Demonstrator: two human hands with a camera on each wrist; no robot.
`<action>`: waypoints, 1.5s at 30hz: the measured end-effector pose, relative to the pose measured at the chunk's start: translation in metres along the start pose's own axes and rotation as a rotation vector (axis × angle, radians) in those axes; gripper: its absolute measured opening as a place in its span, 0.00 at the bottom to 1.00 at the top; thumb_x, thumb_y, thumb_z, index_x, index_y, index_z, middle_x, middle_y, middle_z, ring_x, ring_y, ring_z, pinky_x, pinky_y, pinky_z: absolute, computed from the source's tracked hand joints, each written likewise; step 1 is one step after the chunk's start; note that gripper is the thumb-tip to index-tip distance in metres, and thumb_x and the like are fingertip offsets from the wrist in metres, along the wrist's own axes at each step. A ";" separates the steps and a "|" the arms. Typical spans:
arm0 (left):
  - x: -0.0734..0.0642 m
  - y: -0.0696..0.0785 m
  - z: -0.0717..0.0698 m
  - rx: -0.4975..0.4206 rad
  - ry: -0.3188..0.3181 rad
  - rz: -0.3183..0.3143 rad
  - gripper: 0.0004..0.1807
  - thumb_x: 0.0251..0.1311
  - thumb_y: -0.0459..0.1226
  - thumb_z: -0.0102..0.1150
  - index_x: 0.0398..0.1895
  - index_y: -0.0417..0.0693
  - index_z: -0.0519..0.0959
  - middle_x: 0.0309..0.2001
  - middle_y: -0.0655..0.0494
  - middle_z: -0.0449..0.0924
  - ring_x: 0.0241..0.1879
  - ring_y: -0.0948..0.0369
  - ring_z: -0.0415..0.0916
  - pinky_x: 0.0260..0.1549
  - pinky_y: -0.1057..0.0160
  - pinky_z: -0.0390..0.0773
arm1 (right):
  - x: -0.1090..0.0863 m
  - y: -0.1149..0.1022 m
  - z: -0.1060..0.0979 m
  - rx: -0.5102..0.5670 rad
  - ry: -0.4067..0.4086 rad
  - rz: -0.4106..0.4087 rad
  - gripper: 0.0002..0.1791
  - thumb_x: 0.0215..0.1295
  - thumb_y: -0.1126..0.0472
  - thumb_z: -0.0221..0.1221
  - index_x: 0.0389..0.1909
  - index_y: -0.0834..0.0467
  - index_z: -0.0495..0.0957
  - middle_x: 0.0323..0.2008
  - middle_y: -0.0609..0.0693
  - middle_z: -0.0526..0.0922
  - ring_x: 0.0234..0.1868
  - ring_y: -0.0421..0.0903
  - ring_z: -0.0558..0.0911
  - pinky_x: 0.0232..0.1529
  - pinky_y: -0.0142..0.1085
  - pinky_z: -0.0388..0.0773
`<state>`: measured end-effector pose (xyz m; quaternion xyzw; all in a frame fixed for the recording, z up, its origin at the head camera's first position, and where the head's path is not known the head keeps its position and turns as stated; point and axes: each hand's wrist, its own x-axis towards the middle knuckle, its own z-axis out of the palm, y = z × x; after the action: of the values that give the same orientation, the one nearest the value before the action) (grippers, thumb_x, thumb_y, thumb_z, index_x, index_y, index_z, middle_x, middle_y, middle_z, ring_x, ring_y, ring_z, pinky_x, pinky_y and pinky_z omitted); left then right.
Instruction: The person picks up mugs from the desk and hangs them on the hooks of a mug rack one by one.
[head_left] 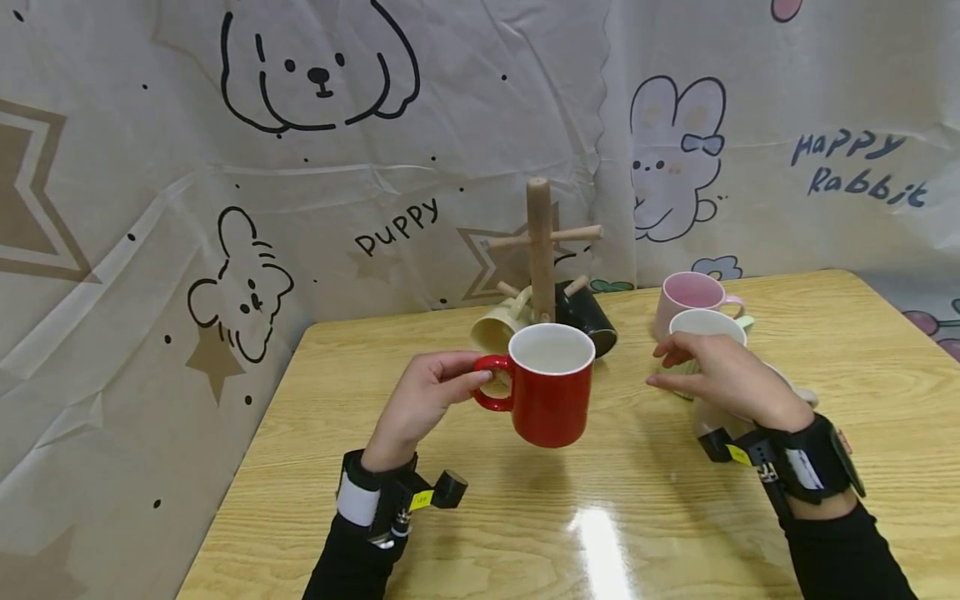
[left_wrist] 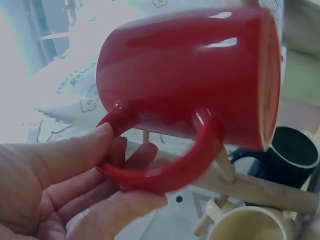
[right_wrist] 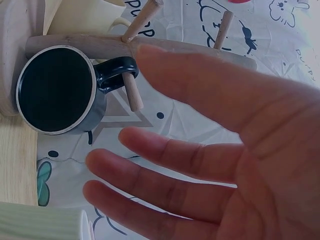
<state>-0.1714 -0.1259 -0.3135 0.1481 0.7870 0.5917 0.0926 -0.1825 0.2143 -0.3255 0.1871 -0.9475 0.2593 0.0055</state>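
Observation:
My left hand (head_left: 431, 396) pinches the handle of a red mug (head_left: 553, 400), white inside, held upright above the table in front of a wooden mug rack (head_left: 540, 250). In the left wrist view, thumb and fingers close around the red handle. A black mug (right_wrist: 57, 90) hangs by its handle from a low peg of the rack, and a cream mug (head_left: 495, 329) hangs on the other side. My right hand (head_left: 716, 375) is apart from the red mug, fingers spread and holding nothing. It hovers over a pale green mug (head_left: 705, 321), partly hiding it.
A pink mug (head_left: 690, 296) stands behind the pale green one at the right. Another light mug (head_left: 780, 379) is mostly hidden under the right wrist. The rack's upper pegs (head_left: 577, 234) carry no mugs. A printed cloth (head_left: 450, 108) hangs behind the wooden table (head_left: 300, 467).

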 end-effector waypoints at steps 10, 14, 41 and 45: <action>0.004 -0.007 0.003 -0.067 -0.236 -0.117 0.18 0.64 0.37 0.51 0.53 0.35 0.72 0.46 0.36 0.78 0.38 0.56 0.82 0.39 0.61 0.81 | 0.000 -0.002 0.001 0.000 0.017 -0.002 0.20 0.54 0.51 0.64 0.40 0.62 0.78 0.37 0.55 0.83 0.40 0.51 0.81 0.43 0.48 0.78; 0.004 -0.008 0.004 -0.045 -0.246 -0.109 0.19 0.63 0.37 0.52 0.54 0.36 0.72 0.46 0.39 0.79 0.41 0.49 0.81 0.39 0.61 0.81 | 0.001 -0.007 0.000 0.112 0.073 0.061 0.23 0.58 0.48 0.60 0.46 0.63 0.76 0.43 0.58 0.82 0.46 0.54 0.80 0.48 0.50 0.76; 0.009 -0.012 0.013 -0.026 -0.273 -0.088 0.17 0.64 0.36 0.51 0.54 0.37 0.73 0.49 0.39 0.78 0.40 0.53 0.82 0.40 0.60 0.81 | 0.006 -0.083 0.078 1.178 -0.123 0.366 0.32 0.56 0.61 0.59 0.60 0.60 0.56 0.55 0.57 0.71 0.50 0.50 0.73 0.46 0.40 0.76; 0.013 -0.016 0.015 0.019 -0.256 -0.082 0.16 0.64 0.35 0.51 0.53 0.37 0.74 0.47 0.41 0.80 0.39 0.55 0.82 0.40 0.60 0.80 | 0.008 -0.082 0.080 1.162 -0.107 0.385 0.33 0.54 0.61 0.60 0.60 0.59 0.57 0.55 0.57 0.70 0.50 0.51 0.72 0.46 0.41 0.76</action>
<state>-0.1810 -0.1121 -0.3324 0.1911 0.7796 0.5563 0.2149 -0.1536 0.1073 -0.3539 -0.0020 -0.6670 0.7198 -0.1921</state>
